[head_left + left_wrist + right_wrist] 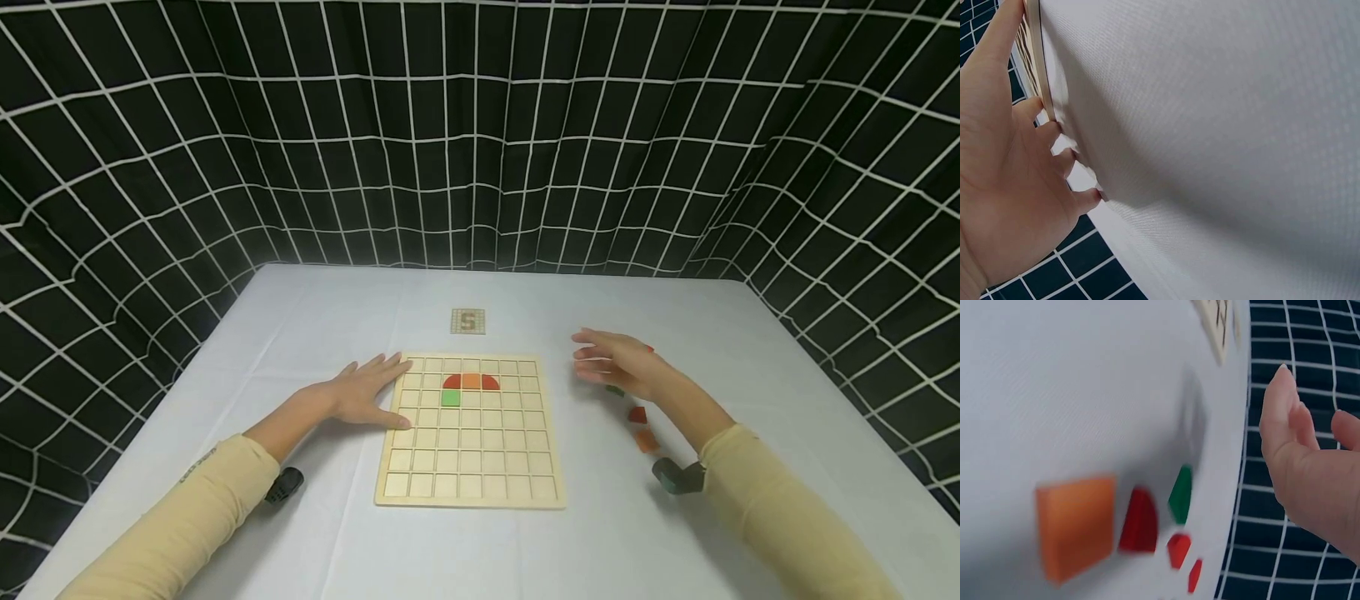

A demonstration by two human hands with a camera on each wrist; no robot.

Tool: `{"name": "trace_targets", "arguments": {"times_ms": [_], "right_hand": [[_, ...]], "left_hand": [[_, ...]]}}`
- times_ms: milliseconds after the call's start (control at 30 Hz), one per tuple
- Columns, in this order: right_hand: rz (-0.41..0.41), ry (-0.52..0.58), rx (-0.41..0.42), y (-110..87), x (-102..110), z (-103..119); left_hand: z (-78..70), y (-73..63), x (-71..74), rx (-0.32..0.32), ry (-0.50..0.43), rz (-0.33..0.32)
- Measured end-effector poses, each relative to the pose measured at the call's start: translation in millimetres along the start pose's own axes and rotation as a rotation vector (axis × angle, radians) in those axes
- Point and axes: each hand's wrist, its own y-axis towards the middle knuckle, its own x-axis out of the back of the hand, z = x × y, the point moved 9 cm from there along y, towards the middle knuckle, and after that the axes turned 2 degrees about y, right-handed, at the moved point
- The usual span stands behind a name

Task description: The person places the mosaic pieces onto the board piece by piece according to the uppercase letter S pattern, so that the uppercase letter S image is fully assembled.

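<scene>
Now, left hand (360, 393): fingers spread wide, gripping nothing, thumb and fingertips at the board's left edge.
Right hand (618, 364): up above the table, fingers loosely extended, nothing visible in its hold!
Grid board (472, 461): mid-table, bearing a red-orange-red row, green square (451, 398) directly under the left red.
Loose tiles: orange (647, 441) near red (637, 415), green (615, 390) beyond.
"S" card (468, 322): behind the board.

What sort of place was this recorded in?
Probably a staged recording booth rather than a lived-in room. Black, white-gridded fabric hangs behind and on both sides of a white-covered table, where a wooden grid board lies with a few coloured pieces on it.
</scene>
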Motion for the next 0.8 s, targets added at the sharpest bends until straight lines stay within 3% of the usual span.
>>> {"name": "trace_targets", "arguments": {"times_ms": [267, 467, 800], "right_hand": [[-0.022, -0.030, 0.004, -12.0, 30, -13], [0.034, -0.085, 0.042, -21.7, 44, -18], [0.134, -0.331, 0.140, -31.5, 56, -27]], "left_hand": [[0.2, 0.0, -0.4, 0.002, 0.009, 0.000], [-0.1, -0.4, 0.3, 0.005, 0.005, -0.002], [0.5, 1.3, -1.2, 0.001, 0.018, -0.004]]}}
